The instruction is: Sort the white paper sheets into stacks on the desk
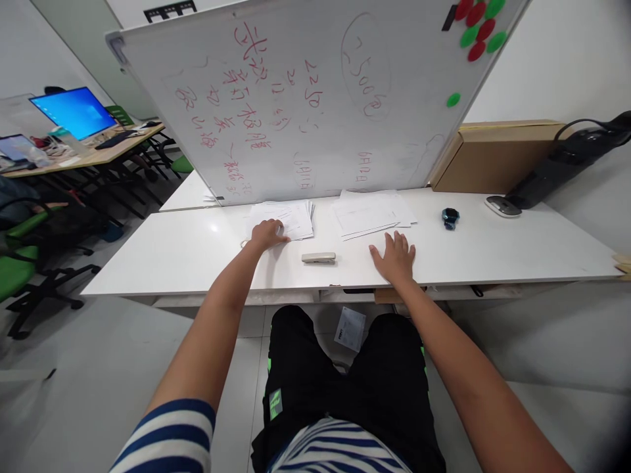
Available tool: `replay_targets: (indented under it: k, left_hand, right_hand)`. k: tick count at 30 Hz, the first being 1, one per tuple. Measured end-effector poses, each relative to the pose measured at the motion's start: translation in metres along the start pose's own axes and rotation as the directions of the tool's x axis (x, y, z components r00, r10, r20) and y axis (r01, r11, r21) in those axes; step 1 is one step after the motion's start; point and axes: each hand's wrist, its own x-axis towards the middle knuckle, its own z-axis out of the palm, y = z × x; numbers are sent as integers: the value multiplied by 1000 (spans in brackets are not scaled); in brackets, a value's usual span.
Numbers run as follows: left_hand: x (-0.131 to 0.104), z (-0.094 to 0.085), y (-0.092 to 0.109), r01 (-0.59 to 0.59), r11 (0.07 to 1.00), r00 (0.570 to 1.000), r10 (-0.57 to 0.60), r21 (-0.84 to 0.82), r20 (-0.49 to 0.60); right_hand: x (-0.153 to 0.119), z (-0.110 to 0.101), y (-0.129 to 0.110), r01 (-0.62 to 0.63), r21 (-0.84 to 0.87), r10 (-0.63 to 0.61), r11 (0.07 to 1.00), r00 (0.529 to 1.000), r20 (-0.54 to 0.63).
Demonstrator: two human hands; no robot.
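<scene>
My left hand [267, 234] rests on the near left part of a stack of white papers [296, 221], its thumb apart from the fingers. A second loose pile of white sheets [371, 213] lies to the right, slightly fanned out. Just in front of that pile, my right hand [396, 260] lies palm down on the white desk [428, 259] with its fingers spread and nothing in them. Between my two hands sits a light grey stapler [319, 258], touched by neither.
A whiteboard [320, 144] with red writing stands behind the papers. To the right are a watch [449, 218], a computer mouse [503, 206], a black bottle [566, 157] and a cardboard box [493, 157]. A monitor [73, 113] is on another desk at left.
</scene>
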Motion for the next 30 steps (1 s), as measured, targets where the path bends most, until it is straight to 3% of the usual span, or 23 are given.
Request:
replay_targets:
  k: [12, 20, 30]
  left_hand:
    - [5, -14, 2, 27, 999, 997, -30, 38, 76]
    - [5, -18, 5, -40, 994, 992, 27, 104, 119]
    - [5, -11, 4, 38, 998, 999, -37, 59, -9]
  right_hand:
    - [1, 1, 1, 0, 33, -1, 999, 1000, 14]
    - [1, 3, 3, 19, 42, -18, 999, 1000, -23]
    - [1, 2, 2, 24, 51, -23, 998, 999, -28]
